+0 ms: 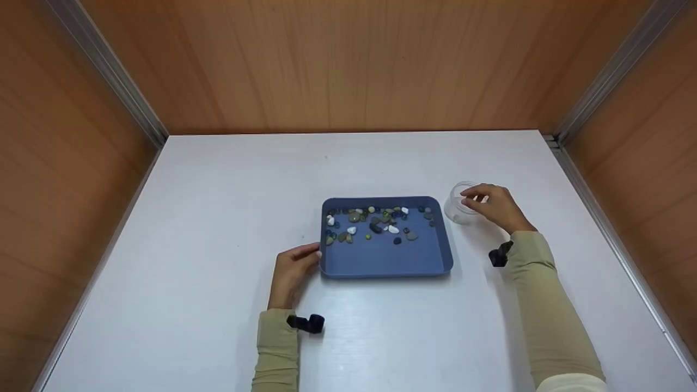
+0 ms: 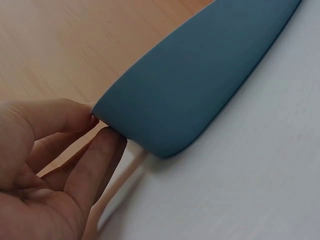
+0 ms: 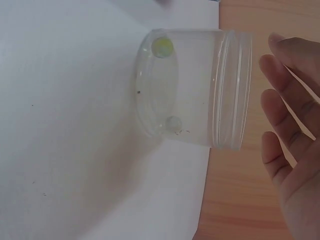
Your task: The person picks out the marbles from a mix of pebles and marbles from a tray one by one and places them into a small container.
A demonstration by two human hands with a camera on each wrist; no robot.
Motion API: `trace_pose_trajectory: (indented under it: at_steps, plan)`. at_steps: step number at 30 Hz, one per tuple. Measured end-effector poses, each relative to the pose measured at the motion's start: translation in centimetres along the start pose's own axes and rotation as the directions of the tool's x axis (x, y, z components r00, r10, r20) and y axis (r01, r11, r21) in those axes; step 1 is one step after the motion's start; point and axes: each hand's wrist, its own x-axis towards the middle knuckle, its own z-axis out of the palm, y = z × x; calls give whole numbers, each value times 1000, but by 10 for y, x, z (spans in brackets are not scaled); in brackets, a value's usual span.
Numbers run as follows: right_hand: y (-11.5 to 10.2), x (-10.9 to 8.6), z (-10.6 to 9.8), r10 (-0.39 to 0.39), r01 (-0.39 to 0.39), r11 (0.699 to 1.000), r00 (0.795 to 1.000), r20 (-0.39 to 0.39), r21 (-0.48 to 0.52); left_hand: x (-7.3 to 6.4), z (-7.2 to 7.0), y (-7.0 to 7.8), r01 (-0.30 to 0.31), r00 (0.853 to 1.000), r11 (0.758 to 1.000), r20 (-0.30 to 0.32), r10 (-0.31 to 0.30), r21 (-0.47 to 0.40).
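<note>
My left hand (image 1: 290,274) is at the left side of a blue rectangular tray (image 1: 386,264). In the left wrist view, its fingertips (image 2: 107,137) touch the outside of the tray wall close to the rim. Small stones and glass marbles lie in the tray, mostly in its far half, among them a white pebble (image 1: 393,230) and a dark pebble (image 1: 375,228). My right hand (image 1: 498,207) is over the mouth of a clear jar (image 3: 195,90), fingers slightly bent and holding nothing. Inside the jar are a yellow-green marble (image 3: 162,47) and a clear marble (image 3: 173,124).
Tray and jar stand on a white table (image 1: 228,218), with the jar just right of the tray. Wooden panels (image 1: 348,65) enclose the table at the back and both sides. A small black camera (image 1: 307,324) is strapped at the left wrist.
</note>
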Motion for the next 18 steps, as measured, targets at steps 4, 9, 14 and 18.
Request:
trace_pose_trajectory:
  at_steps: [4,9,14,18]
  plan:
    - [-2,1,1,-8,8,1000,1000,0,8,0,0,0,-6,1000,1000,2,6,-1]
    - [-3,2,2,-3,3,1000,1000,4,19,0,0,-1,2,1000,1000,4,-2,-5]
    - [-6,4,4,-7,7,1000,1000,6,27,0,-1,0,8,1000,1000,11,-8,-27]
    - [-9,5,6,-3,3,999,1000,11,41,-1,-1,0,11,1000,999,13,-11,-33]
